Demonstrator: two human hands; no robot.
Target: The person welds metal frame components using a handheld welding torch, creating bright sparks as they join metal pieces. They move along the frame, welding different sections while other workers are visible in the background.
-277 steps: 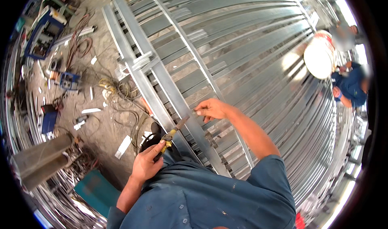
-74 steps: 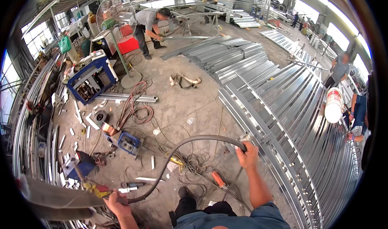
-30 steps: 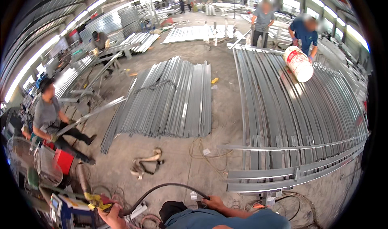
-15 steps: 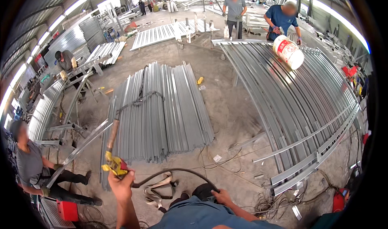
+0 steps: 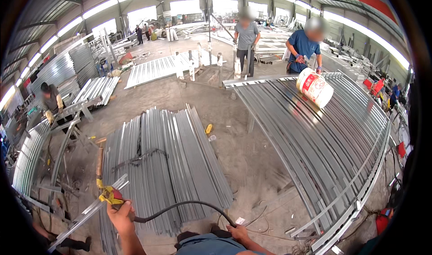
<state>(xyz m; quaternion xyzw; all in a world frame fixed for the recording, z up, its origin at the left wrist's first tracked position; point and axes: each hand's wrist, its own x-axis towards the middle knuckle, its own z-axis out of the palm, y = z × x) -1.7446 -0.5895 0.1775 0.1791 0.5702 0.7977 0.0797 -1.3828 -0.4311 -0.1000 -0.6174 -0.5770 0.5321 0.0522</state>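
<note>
Welding torch [image 5: 105,190], copper nozzle up, yellow-taped grip, held lower left in left hand [image 5: 120,213], fingers wrapped tight round handle. Black hose [image 5: 180,206] arcs rt to right hand [image 5: 239,232], fingers closed on it. Looks like carry/reposition step, no weld underway. Below: stack of galvanized channels [image 5: 162,165] on floor; curved steel frame [image 5: 324,138] w/ white bucket [image 5: 315,87] to rt.
</note>
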